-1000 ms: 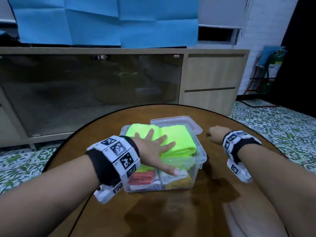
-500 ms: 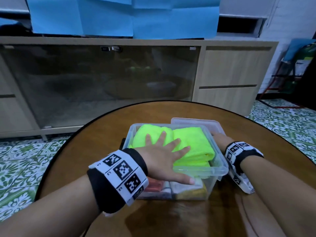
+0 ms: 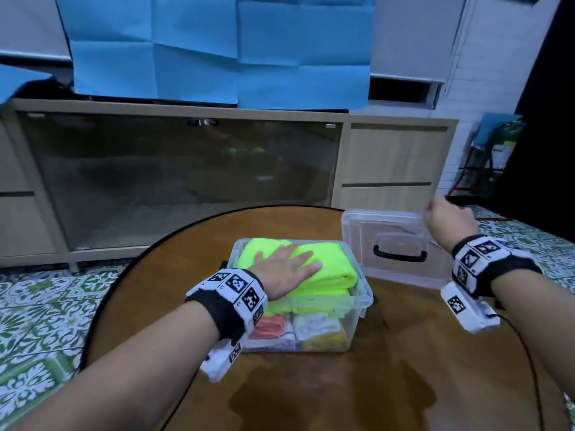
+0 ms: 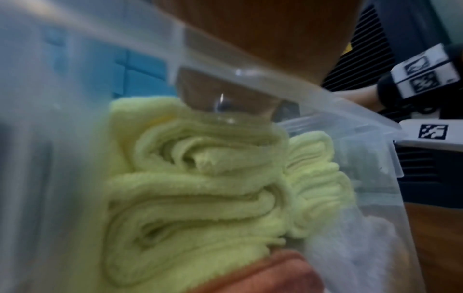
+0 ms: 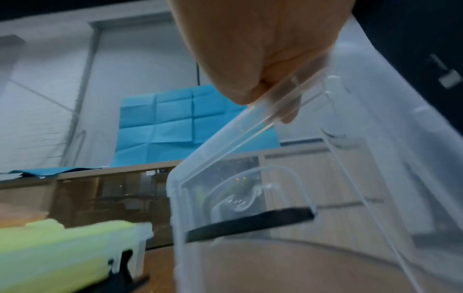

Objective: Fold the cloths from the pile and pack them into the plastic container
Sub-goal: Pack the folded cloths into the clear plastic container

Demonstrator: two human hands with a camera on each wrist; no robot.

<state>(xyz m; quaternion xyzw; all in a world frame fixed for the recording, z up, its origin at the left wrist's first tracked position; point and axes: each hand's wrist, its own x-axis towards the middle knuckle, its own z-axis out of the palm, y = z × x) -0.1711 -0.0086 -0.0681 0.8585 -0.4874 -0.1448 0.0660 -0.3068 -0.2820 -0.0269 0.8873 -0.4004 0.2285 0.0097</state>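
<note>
A clear plastic container [image 3: 362, 301] stands on the round wooden table [image 3: 342, 396], packed with folded cloths. Neon green cloths [image 3: 329, 272] lie on top, and orange, white and yellow ones show through the front wall. My left hand [image 3: 287, 269] lies flat on the green cloths [image 4: 200, 198], fingers straight, pressing them down. My right hand [image 3: 448, 217] pinches the top edge of the clear lid [image 3: 392, 247] and holds it upright beside the container's right side. The lid [image 5: 250, 188] has a black handle [image 5: 250, 220].
A long wooden cabinet [image 3: 395, 163] with dark glass doors stands behind the table. Blue paper sheets [image 3: 217, 48] hang above it. Patterned green floor tiles [image 3: 40, 306] surround the table. A dark stain [image 3: 326, 399] marks the tabletop near me.
My right hand has taken the lid from behind the container and raised it upright to the right. The left hand has stayed pressed on the green cloths.
</note>
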